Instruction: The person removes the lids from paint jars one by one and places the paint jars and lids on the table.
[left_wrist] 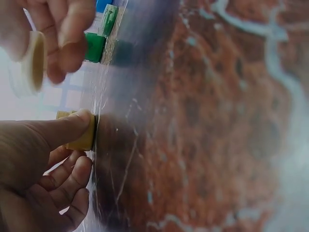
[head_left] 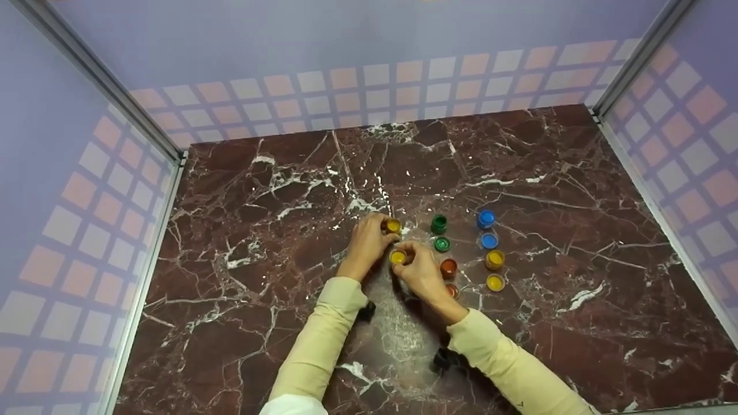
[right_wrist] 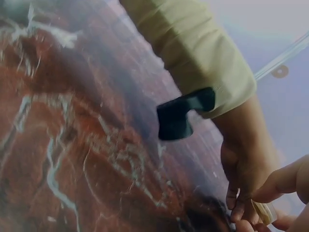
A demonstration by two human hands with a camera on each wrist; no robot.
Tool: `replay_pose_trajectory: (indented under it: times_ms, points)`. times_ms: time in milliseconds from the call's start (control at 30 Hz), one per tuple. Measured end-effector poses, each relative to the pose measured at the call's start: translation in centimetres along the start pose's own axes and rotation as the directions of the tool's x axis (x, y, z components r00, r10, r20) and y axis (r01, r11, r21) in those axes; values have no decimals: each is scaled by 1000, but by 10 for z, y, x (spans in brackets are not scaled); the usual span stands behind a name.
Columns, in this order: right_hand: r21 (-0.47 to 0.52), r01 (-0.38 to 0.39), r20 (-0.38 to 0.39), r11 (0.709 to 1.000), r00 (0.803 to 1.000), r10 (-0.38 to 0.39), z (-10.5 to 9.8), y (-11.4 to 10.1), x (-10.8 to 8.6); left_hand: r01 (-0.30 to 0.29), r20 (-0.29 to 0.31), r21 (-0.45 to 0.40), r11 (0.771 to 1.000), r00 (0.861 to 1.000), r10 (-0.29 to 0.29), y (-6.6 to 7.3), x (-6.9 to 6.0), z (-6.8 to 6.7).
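On the marbled tabletop, my left hand [head_left: 367, 241] pinches a small yellow paint jar [head_left: 393, 226] between thumb and fingers. The left wrist view shows this yellow jar [left_wrist: 83, 140] standing on the surface. Closer to me, my right hand [head_left: 425, 275] holds a round lid [head_left: 398, 257] with yellow inside, apart from the jar. In the left wrist view the lid [left_wrist: 36, 63] is tilted on its edge, above the table. The right wrist view catches the lid [right_wrist: 263, 211] at its lower right corner, with the left hand behind it.
Right of my hands stand open paint jars, each with a lid nearby: green jar [head_left: 439, 223] and lid [head_left: 442, 244], blue jar [head_left: 486, 219] and lid [head_left: 489, 241], yellow jar [head_left: 494, 259] and lid [head_left: 495, 282]. An orange-brown jar [head_left: 448, 268] and its lid [head_left: 452, 291] sit beside my right hand.
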State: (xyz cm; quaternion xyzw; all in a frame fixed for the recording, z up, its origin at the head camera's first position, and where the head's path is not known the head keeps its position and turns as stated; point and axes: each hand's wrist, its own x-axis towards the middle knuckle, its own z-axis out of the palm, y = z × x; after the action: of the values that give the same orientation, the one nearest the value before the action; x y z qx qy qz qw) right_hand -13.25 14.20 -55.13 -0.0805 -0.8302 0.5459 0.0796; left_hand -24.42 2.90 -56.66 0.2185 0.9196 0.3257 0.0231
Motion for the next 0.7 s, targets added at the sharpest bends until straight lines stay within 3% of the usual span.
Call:
replay_pose_trajectory:
  times_ms: [133, 233, 367, 500, 700]
  points:
    - [-91, 40, -40, 995, 998, -44, 2, 6, 0, 6, 3, -12, 1000, 1000, -6, 1, 0, 1]
    - [-168, 75, -2, 983, 997, -76, 3, 9, -1, 15, 9, -20, 1000, 1000, -15, 2, 0, 1]
    - [-317, 122, 59, 941, 992, -109, 5, 9, -1, 29, 23, -31, 999, 999, -28, 3, 1, 0]
    - [-408, 102, 63, 907, 995, -83, 6, 8, 2, 38, 40, -46, 998, 999, -36, 3, 2, 0]
    - [-439, 73, 33, 895, 997, -65, 7, 9, 11, 43, 37, -79, 996, 998, -40, 2, 3, 0]
